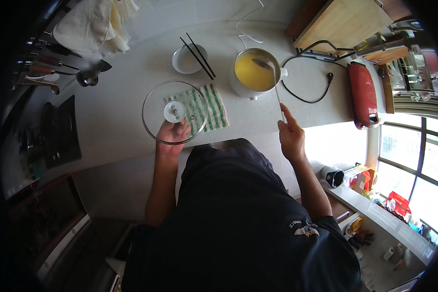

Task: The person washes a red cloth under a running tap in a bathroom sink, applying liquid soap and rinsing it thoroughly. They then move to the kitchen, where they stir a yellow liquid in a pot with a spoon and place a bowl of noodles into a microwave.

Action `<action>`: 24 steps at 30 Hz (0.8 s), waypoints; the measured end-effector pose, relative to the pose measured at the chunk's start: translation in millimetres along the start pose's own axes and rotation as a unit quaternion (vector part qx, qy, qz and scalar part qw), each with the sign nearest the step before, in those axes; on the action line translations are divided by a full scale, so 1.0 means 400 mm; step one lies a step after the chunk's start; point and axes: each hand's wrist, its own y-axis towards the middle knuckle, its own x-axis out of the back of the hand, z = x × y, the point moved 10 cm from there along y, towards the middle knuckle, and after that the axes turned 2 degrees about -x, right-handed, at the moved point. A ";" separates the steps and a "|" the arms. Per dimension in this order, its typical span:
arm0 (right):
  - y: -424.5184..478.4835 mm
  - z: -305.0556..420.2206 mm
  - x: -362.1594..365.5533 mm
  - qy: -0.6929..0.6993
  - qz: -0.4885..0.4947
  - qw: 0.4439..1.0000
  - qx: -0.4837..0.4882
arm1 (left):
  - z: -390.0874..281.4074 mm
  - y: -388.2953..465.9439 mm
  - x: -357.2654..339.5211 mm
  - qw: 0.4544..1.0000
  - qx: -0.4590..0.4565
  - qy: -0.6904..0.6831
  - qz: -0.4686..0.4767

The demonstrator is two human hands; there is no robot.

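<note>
My left hand [173, 131] holds a round clear glass lid [151, 95] by its white knob [175, 111]. The fingers show through the glass, and a metal screw is visible at the knob's centre. Below the lid, a green-and-white striped cloth [213, 106] lies on the counter. In my right hand [292, 137] is the long thin handle of a metal ladle or spoon [277, 91]. Its bowl end dips into yellow liquid [252, 75] inside a white electric pot [237, 87]. The pot stands upright, with its side handle pointing right.
Black chopsticks [199, 54] rest across a white bowl [182, 64] left of the pot. A black power cord [306, 101] loops beside a red appliance [363, 91]. Cutting boards [343, 25] stand in a rack at the back right. Utensils [89, 76] hang left, above a stove [60, 131].
</note>
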 end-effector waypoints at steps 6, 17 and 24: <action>-0.001 -0.033 -0.039 0.202 0.049 0.974 -0.095 | -0.013 0.007 0.026 1.000 -0.002 -0.015 0.003; -0.004 0.014 -0.071 0.532 0.137 0.801 -0.238 | -0.036 -0.004 0.026 0.999 0.017 -0.028 -0.001; 0.048 0.190 -0.255 0.528 0.276 0.767 -0.239 | -0.064 -0.032 0.045 0.999 0.018 -0.018 -0.019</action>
